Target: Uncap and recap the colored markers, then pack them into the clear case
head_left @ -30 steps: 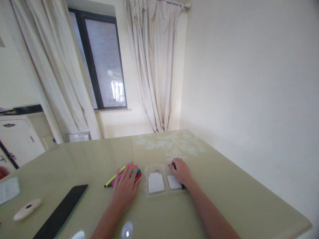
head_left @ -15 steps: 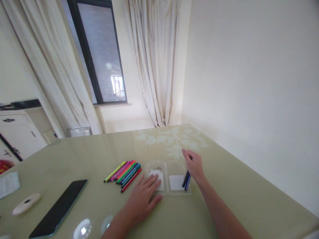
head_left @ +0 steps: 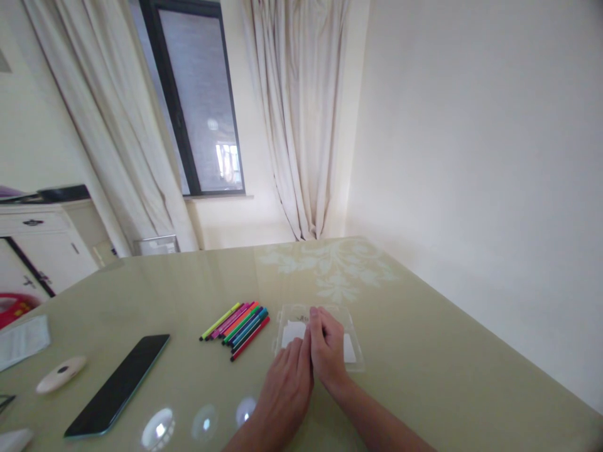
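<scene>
Near the middle of the desk, a clear plastic case lies spread flat, with white paper in its left half and another white piece in its right half. Over the case, the two hands meet side by side and touch. The right hand is curled, thumb uppermost, while the left hand lies palm down with its fingers together and pointing forward against the right one. Because the hands cover each other's inner sides, I cannot tell whether either grip is closed on anything. Left of the case, just beside it, a row of felt pens rests slantwise, running from yellow through pink, orange, green and blue to red, dark tips toward the person. Farther left lie a black slab-like device with a pale blue-green edge, a white oval object with a dark spot, and a pale flat sheet. Beyond the desk are two long cream curtains, a dark-framed window and a white cabinet.
</scene>
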{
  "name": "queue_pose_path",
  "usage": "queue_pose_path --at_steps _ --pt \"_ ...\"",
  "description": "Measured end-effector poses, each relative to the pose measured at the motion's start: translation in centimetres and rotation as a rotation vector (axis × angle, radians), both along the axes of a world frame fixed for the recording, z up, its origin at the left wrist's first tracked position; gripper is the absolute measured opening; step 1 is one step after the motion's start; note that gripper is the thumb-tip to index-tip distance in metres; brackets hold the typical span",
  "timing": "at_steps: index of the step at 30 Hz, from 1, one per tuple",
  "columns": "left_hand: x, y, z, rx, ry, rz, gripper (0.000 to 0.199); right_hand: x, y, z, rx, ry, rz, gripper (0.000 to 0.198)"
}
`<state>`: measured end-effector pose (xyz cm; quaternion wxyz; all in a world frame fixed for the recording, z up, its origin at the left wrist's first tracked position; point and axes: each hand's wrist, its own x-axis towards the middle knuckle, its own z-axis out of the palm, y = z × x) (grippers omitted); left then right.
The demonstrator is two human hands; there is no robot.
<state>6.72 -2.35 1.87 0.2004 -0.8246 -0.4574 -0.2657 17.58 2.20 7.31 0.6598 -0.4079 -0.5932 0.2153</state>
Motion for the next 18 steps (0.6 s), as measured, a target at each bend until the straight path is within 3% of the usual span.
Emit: queue_pose_path --at_steps 3,5,9,11,14,18 --pt "0.3 0.2 0.6 -0.096 -0.002 0.02 0.073 1.4 1.1 0.2 -0.08 0.028 -0.002 0.05" --pt "-0.6 0.6 1.7 -0.169 -0.025 0.11 0.065 2.1 1.7 0.5 -0.133 -0.038 0.025 0.042" --pt "-4.1 2.0 3.9 -0.327 -0.099 0.478 0.047 3.3 2.7 0.3 -0.182 -0.434 0.032 0.018" --pt "-5.9 2.6 4.5 -0.393 -0.095 0.566 0.048 3.8 3.2 -0.4 -0.204 -0.668 0.023 0.009" --pt "-7.6 3.1 4.6 -0.419 -0.039 0.58 0.045 4.6 3.9 -1.5 -0.272 -0.875 0.03 0.01" --pt "-7.8 3.3 3.8 -0.319 0.024 0.564 0.038 5.7 4.8 -2.3 -0.312 -0.949 0.035 0.014"
